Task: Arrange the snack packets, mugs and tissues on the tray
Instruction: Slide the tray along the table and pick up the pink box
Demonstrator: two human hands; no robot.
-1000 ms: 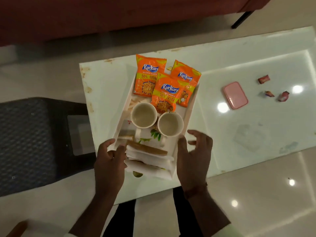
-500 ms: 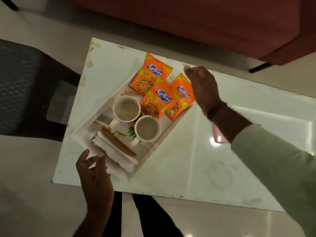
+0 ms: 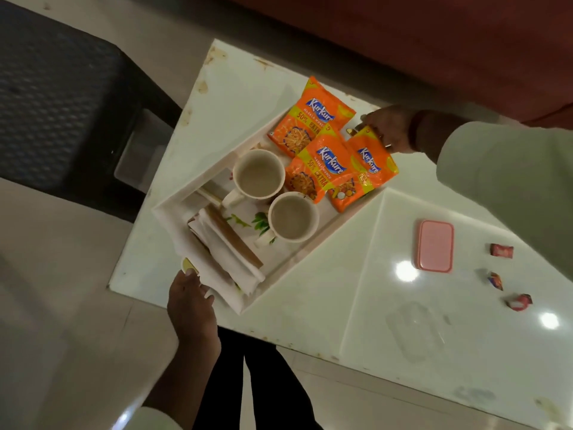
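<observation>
The white counter (image 3: 310, 305) carries a white tray (image 3: 186, 193) set cornerwise. The right hand (image 3: 389, 127) reaches to the tray's far end, its fingers curled round the rim there and touching the top of the rightmost packet (image 3: 367, 170). The left hand (image 3: 190, 302) lies at the near corner; I cannot tell whether its fingers (image 3: 189, 276) grip or only touch. Three orange snack packets (image 3: 319, 172) overlap at the far end, two mugs (image 3: 259, 175) stand mid-tray, and folded tissues (image 3: 223, 256) lie at the near end. On the counter beside the tray are a pink box (image 3: 435, 250) and wrapped sweets (image 3: 501, 250).
</observation>
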